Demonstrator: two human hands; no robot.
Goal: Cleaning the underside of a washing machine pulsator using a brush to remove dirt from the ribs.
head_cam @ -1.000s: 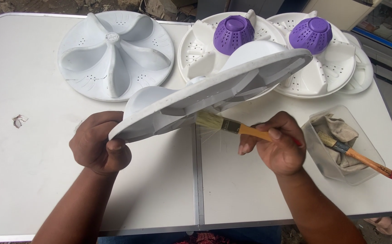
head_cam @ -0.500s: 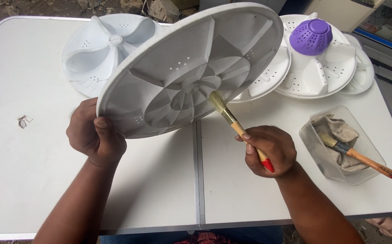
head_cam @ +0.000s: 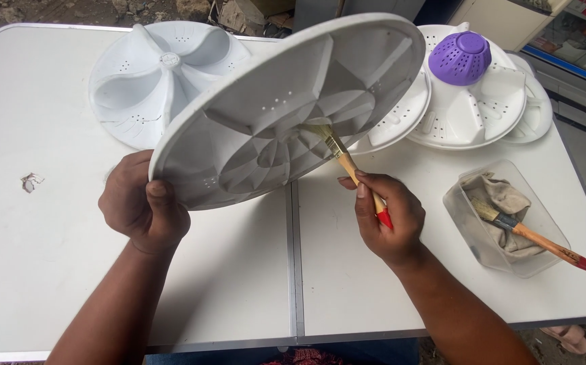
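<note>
Gripping the lower left rim of a large white ribbed disc (head_cam: 286, 115), the left hand (head_cam: 141, 209) is seen with the thumb laid over the edge and the fingers hidden behind it; the disc is held tilted above the white table (head_cam: 50, 270), its ribbed underside turned toward the camera. The right hand (head_cam: 387, 220) is closed around the wooden handle of a small paintbrush (head_cam: 347, 165), whose red end shows below the fingers and whose bristles are pressed against the ribs near the hub of the disc. Just to the right of this hand, a clear plastic tub (head_cam: 465, 230) is shown on the table, with a beige rag (head_cam: 502, 203) inside and a second brush (head_cam: 529, 236) laid across it, its red tip pointing beyond the rim. Behind the raised disc, a white finned disc (head_cam: 151, 74) lies flat at upper left, and further stacked white discs (head_cam: 482, 115), topped by a purple perforated cap (head_cam: 460, 57), lie at upper right.
</note>
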